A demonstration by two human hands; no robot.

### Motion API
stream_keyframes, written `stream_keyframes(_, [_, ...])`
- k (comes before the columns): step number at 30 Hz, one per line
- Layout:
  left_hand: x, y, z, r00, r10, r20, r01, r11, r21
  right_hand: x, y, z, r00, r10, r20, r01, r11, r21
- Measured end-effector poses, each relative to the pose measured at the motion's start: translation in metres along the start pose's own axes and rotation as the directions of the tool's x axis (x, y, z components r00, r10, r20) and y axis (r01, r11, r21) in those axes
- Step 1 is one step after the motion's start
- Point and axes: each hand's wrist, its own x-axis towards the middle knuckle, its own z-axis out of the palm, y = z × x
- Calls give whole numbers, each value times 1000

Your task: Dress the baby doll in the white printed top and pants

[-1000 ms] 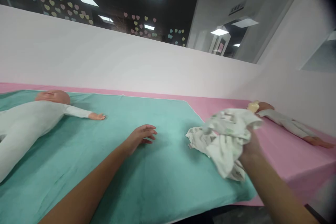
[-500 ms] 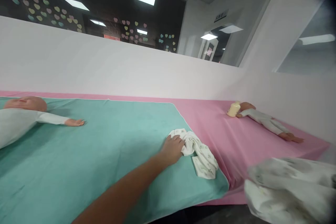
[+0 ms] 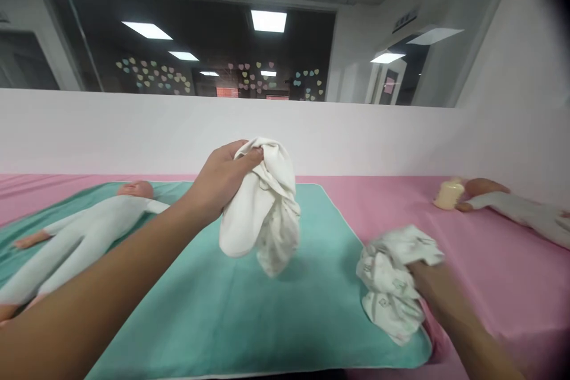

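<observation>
My left hand (image 3: 222, 177) is raised above the teal mat (image 3: 214, 309), its thumb and fingers closed on a bunched white baby garment (image 3: 253, 214). The garment hangs down with a smooth rounded end and a wrinkled, faintly printed part. At the mat's right edge, my right hand (image 3: 421, 276) grips a crumpled printed baby garment (image 3: 392, 291), white with small green figures. Cloth covers most of the right fingers, and motion blurs that hand. Left of my left arm, a baby doll (image 3: 98, 219) in a white suit lies on its back on the mat.
A pink sheet (image 3: 338, 208) lies under the mat and reaches to the white wall (image 3: 178, 130). On the right, a cream-coloured bottle (image 3: 448, 194) stands by the head of a second doll (image 3: 512, 205). A wide window (image 3: 214, 41) is above the wall.
My left hand has lifted cloth off the mat and moved up and left. The printed garment at the lower right has come onto the mat's right edge. The view has turned left.
</observation>
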Motion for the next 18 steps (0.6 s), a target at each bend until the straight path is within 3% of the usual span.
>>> stream_keyframes(3, [-7, 10, -21, 996, -67, -51, 69, 997, 45, 24, -22, 23, 953, 39, 301, -43, 999, 6])
stream_keyframes(4, [-9, 10, -28, 994, -96, -52, 99, 994, 51, 29, -29, 27, 934, 78, 348, -65, 997, -48])
stream_keyframes(7, [-11, 8, -45, 980, -193, -48, 196, 978, 71, 33, -64, 20, 963, 127, 238, -88, 982, -168])
stream_keyframes(8, [-12, 6, -48, 975, -213, -62, 218, 973, 81, 30, -82, 14, 985, 88, 149, -71, 991, -117])
stream_keyframes(9, [-14, 3, -51, 972, -225, -75, 231, 969, 91, 24, -104, 7, 990, 43, 131, -49, 998, 42])
stream_keyframes(10, [-17, 1, -53, 970, -225, -91, 233, 967, 103, 18, -128, 2, 983, -3, 186, -46, 965, 258])
stream_keyframes(11, [-21, -1, -53, 972, -209, -109, 222, 968, 120, 10, -153, -1, 952, -104, 289, -49, 877, 478])
stream_keyframes(12, [-28, -3, -53, 976, -179, -126, 197, 969, 149, 3, -179, -2, 887, -241, 395, -103, 730, 676])
stream_keyframes(14, [-47, -4, -48, 987, -93, -134, 123, 963, 241, -9, -224, 1, 756, -424, 499, -371, 350, 860])
stream_keyframes(16, [-75, -4, -41, 1000, -22, -22, 28, 937, 349, -14, -256, 9, 731, -473, 492, -530, 61, 846])
stream_keyframes(18, [-106, -5, -36, 963, -33, 267, -79, 914, 399, -12, -274, 16, 736, -467, 491, -586, -74, 807])
